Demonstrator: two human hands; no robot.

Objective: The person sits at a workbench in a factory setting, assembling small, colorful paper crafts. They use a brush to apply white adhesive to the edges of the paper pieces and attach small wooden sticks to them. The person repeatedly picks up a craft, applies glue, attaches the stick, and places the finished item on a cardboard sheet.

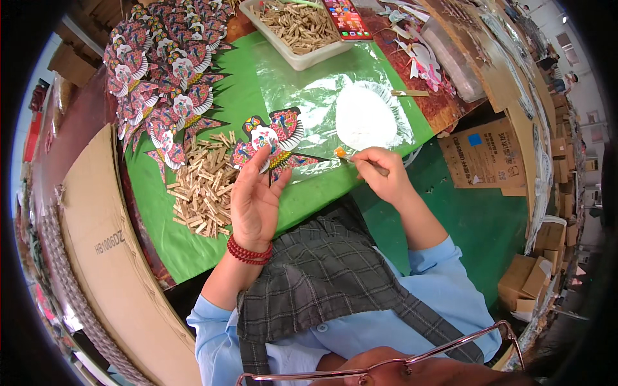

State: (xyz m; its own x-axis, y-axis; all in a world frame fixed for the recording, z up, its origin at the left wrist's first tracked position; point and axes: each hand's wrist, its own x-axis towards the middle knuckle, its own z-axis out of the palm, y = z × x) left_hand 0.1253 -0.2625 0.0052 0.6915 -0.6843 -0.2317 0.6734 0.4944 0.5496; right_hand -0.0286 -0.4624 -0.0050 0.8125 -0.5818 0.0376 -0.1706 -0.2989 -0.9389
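On a bright green cloth (151,219), a flat, winged paper-like cutout (278,138) in pink, black and blue sits at the left fingertips

The cutout lies just beyond the left hand (253,204), whose fingers are apart and overlap its lower edge; whether they press on it I cannot tell. To its right, the right hand (385,174) has thumb and fingers clamped on a slim tool (347,158) with an orange tip, near the cutout's pointed tail.

Beyond the tool, a rounded bright white patch (367,116) shows on a clear plastic sheet (290,74). Left of the cutout spreads a loose pile of small wooden clothespins (203,186), with overlapping similar printed cutouts (170,77) behind. A white plastic tub (309,61) of clothespins and a lit phone (346,19) stand at the far side.

Brown cardboard boxes (486,154) rest on the green floor (473,231) at right.
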